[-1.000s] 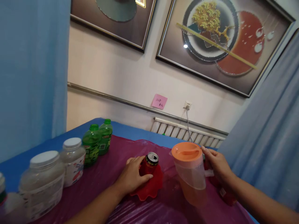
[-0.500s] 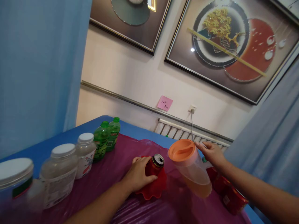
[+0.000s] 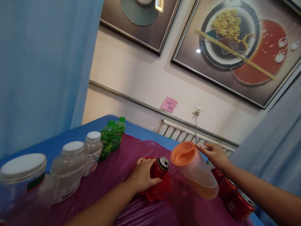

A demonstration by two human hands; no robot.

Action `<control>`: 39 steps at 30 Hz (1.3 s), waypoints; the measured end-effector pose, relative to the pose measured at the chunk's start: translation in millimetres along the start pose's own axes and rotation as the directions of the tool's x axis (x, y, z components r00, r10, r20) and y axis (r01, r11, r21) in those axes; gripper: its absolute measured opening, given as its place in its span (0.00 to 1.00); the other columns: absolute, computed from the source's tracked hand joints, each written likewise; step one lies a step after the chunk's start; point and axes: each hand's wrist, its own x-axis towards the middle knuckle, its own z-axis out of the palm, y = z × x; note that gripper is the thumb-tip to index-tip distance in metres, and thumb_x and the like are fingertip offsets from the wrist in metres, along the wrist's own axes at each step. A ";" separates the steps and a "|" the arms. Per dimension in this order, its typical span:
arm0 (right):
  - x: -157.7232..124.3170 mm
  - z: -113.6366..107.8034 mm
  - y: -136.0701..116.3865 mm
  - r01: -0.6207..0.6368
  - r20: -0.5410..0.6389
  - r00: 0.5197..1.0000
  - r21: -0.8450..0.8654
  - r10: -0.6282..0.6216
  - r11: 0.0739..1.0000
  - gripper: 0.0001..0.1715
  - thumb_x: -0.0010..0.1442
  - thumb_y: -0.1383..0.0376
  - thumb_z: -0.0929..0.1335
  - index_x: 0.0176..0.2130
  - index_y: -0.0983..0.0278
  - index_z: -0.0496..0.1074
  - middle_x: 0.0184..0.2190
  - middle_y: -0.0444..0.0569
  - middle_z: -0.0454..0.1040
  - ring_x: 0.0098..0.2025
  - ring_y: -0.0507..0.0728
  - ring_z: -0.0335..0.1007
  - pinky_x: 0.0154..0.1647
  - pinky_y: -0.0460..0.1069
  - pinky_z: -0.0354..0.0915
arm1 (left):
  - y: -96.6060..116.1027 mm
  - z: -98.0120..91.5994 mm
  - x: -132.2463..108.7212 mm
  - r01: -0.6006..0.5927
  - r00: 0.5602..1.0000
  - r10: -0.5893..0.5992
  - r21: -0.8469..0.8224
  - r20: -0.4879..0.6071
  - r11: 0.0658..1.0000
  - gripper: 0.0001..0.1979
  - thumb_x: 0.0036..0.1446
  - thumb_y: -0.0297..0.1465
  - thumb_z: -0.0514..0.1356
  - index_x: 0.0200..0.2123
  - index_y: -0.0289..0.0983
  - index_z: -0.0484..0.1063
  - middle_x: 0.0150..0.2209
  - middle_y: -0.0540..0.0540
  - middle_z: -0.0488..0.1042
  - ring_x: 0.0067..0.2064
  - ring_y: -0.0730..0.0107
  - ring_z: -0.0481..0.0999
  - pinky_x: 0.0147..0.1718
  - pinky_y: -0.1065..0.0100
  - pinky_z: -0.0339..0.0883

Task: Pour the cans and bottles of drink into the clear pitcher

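My left hand [image 3: 142,174] is wrapped round a red drink can [image 3: 160,167] with an open top, which stands tilted in a red scalloped dish [image 3: 158,191] on the magenta plastic sheet. My right hand [image 3: 213,154] grips the handle side of a clear pitcher [image 3: 196,171] with an orange lid [image 3: 183,153]. The pitcher holds amber liquid and leans over toward the can, its lid close beside the can's top. The pitcher's handle is hidden behind its body.
Two green bottles [image 3: 112,137] and several white-lidded clear jars [image 3: 68,168] line the table's left side. More red cans [image 3: 231,197] lie at the right under my forearm. Blue curtains hang left and right. A wall with framed pictures, a radiator and a socket lies behind.
The pitcher has tipped from upright to leaning far toward the can, its liquid sliding to the low side. The can has tilted a little. The camera view has shifted left.
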 end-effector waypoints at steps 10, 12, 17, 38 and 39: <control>1.4 3.0 -3.2 0.061 -0.003 0.998 -0.042 -0.061 0.997 0.39 0.53 0.33 0.67 0.19 0.57 0.47 0.18 0.36 0.44 0.20 0.49 0.41 0.19 0.47 0.43 | 0.5 -0.9 -0.8 0.013 1.000 -0.013 -0.004 0.012 1.000 0.36 0.41 0.41 0.75 0.55 0.39 0.72 0.54 0.41 0.78 0.55 0.46 0.74 0.62 0.48 0.56; 0.9 3.1 -4.5 0.068 -0.008 0.998 -0.038 -0.069 0.997 0.39 0.53 0.33 0.67 0.19 0.57 0.47 0.17 0.36 0.44 0.20 0.49 0.41 0.19 0.47 0.43 | 0.9 -1.2 -0.9 0.011 1.000 -0.011 -0.007 0.013 1.000 0.36 0.41 0.41 0.75 0.55 0.39 0.72 0.54 0.41 0.78 0.55 0.46 0.74 0.62 0.48 0.56; -0.4 4.2 -4.9 0.065 0.001 0.998 -0.028 -0.065 0.997 0.38 0.53 0.33 0.67 0.19 0.57 0.48 0.18 0.36 0.45 0.20 0.49 0.42 0.18 0.47 0.43 | 0.6 -0.7 -1.2 0.003 1.000 -0.003 -0.008 0.006 1.000 0.35 0.41 0.41 0.74 0.54 0.40 0.73 0.53 0.42 0.78 0.55 0.46 0.74 0.62 0.48 0.56; -0.3 -0.4 -8.1 0.065 0.020 0.998 -0.112 -0.063 0.992 0.37 0.54 0.35 0.66 0.20 0.57 0.46 0.20 0.37 0.42 0.23 0.50 0.41 0.22 0.48 0.41 | 3.2 -1.3 -2.9 -0.001 1.000 0.001 -0.016 0.014 1.000 0.35 0.41 0.42 0.74 0.54 0.40 0.73 0.54 0.41 0.78 0.56 0.45 0.74 0.62 0.47 0.56; -0.2 -0.5 -7.5 0.063 0.018 0.998 -0.110 -0.062 0.992 0.37 0.54 0.35 0.66 0.20 0.57 0.46 0.20 0.37 0.42 0.23 0.50 0.41 0.22 0.48 0.41 | 3.4 -1.4 -2.9 -0.001 1.000 0.002 -0.018 0.015 1.000 0.35 0.41 0.42 0.74 0.54 0.40 0.73 0.54 0.42 0.78 0.56 0.45 0.74 0.62 0.47 0.56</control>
